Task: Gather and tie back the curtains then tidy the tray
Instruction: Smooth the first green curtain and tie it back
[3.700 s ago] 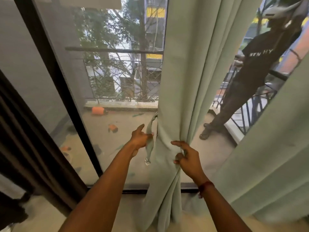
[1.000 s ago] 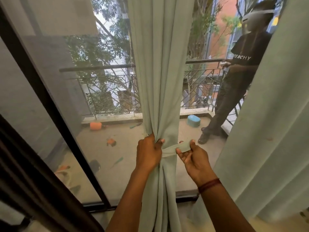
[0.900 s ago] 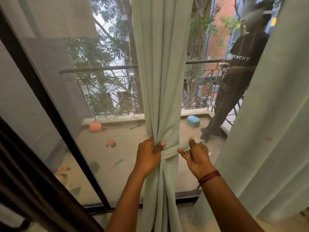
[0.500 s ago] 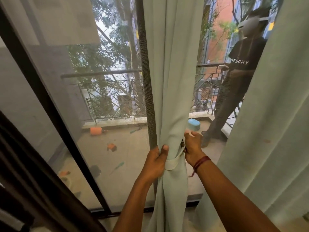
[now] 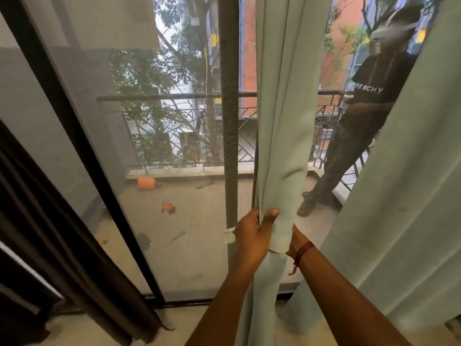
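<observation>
We see the left hand (image 5: 252, 237) gripping the gathered curtain (image 5: 282, 146) just right of the grey post (image 5: 229, 121), thumb on the front folds, fingers wrapped behind. The tie-back band (image 5: 277, 243) circles the bundle right under that thumb, same side of the post. The right hand (image 5: 294, 235) goes behind the bundle, farther right of the post. We see only its heel and the red wrist thread (image 5: 303, 250), so we cannot tell whether it holds the band end or nothing.

Risks, as we judge them: the band is not visibly fastened. If the left hand lets go before the end is secured, the folds likely spill and the band slides down the bundle. Tugging the band hard toward the post could twist the fabric. A small pale piece (image 5: 229, 235) sits on the post, level with the band. It may be a hook or a loop, we can't say. Missing it would leave the band hanging.

Hidden: the right fingers, the band's free end and any fastener, all behind the bundle. The curtain's top and hem are cut off. The second curtain (image 5: 399, 196), well right of the post, hangs ungathered and covers part of a person (image 5: 361, 116) on the balcony. The tray is not in view.
</observation>
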